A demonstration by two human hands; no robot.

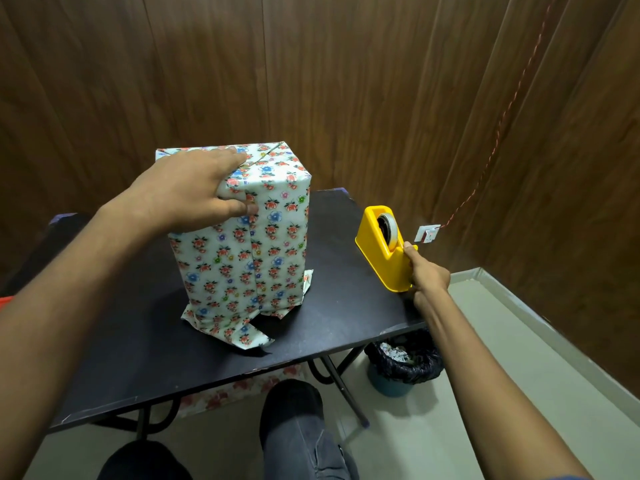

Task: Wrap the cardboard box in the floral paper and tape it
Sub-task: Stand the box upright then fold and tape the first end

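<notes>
The box wrapped in floral paper [249,251] stands upright in the middle of the black table [339,327]. Loose paper flaps splay out at its bottom, on the table. My left hand [194,188] lies over the box's top near corner, fingers flat on the folded top and thumb pressing the vertical paper seam on the front. My right hand [424,271] is at the near end of the yellow tape dispenser [384,247] on the table's right edge, thumb up by the cutter. The dispenser hides the fingertips. A tape roll sits in the dispenser.
A bin lined with a black bag [403,365] stands on the floor under the table's right corner. More floral paper [242,389] lies below the table. Wooden wall panels close in behind and to the right. My knees are at the bottom.
</notes>
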